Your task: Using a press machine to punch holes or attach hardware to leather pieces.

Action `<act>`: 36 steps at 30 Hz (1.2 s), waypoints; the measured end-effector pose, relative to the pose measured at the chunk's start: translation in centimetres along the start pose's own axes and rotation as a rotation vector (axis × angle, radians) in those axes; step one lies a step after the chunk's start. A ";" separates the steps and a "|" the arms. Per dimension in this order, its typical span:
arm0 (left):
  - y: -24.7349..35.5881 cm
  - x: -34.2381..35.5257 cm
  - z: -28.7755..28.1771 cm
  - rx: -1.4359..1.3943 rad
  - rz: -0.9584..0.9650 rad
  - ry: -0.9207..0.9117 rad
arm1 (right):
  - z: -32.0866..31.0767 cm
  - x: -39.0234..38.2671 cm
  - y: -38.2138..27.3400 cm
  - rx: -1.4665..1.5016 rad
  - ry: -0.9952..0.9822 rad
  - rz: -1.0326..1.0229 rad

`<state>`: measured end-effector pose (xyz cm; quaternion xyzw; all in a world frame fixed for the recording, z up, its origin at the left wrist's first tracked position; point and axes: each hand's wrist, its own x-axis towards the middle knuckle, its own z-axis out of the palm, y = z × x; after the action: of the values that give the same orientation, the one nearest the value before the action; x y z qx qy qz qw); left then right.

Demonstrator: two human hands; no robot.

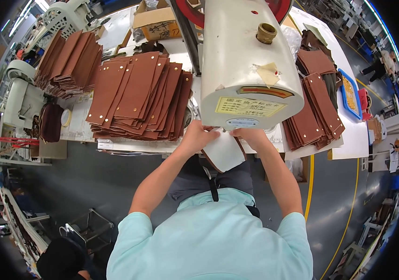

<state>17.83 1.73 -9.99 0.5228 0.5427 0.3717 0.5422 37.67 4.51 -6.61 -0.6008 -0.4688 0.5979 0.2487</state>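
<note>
From my remote seat, I read the scene left to right. Farthest left of my fingers, a stack of brown panels (71,60) leans on the table (351,148). Nearer them spreads a second brown stack (124,93), its pieces fanned and dotted with brass-coloured studs. Beyond it, ahead and left of my fingers, stands an open cardboard box (162,30) with what looks like clear plastic at its mouth.

My left fingers (211,136) pinch the upper left corner of a single panel (225,154). It hangs between my two hands at the table's near edge, pale grey-white face up, with a thin brown border and a tapering lower end. Right above it looms a cream machine (237,60), which hides part of my grip. My right fingers (238,132) pinch its upper right corner.

Right of them lies another studded brown stack (302,128). Farther right, a blue tray (354,112) holds many small golden pieces (347,91), too small to identify; just beyond sits a red container (363,99), contents unclear.
</note>
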 end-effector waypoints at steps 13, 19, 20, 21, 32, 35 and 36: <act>-0.2 -6.0 -1.7 -0.202 -0.107 0.067 | -1.2 -6.0 3.6 -0.069 -0.234 -0.190; 3.9 -14.6 -7.2 0.251 0.584 0.038 | -1.9 -11.3 3.9 -0.603 -0.060 -0.847; 4.5 -15.0 -7.6 0.417 0.787 0.074 | -2.1 -11.2 3.7 -0.710 0.048 -1.064; 5.1 -15.3 -8.0 0.591 0.991 0.108 | -2.3 -11.2 3.3 -0.706 0.030 -1.066; 4.9 -16.0 -6.5 0.737 1.157 0.224 | -5.8 -13.9 1.5 -0.874 0.331 -1.334; 4.0 -15.1 -6.2 0.609 1.063 0.156 | -9.1 -15.2 0.5 -0.781 0.116 -1.117; 4.0 -15.1 -6.5 0.729 0.979 0.210 | -11.3 -15.6 -1.0 -0.889 0.104 -0.950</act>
<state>10.05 -11.15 -2.22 0.8234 0.3823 0.4176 0.0391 50.57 -5.50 3.68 -0.4018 -0.8733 0.1421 0.2359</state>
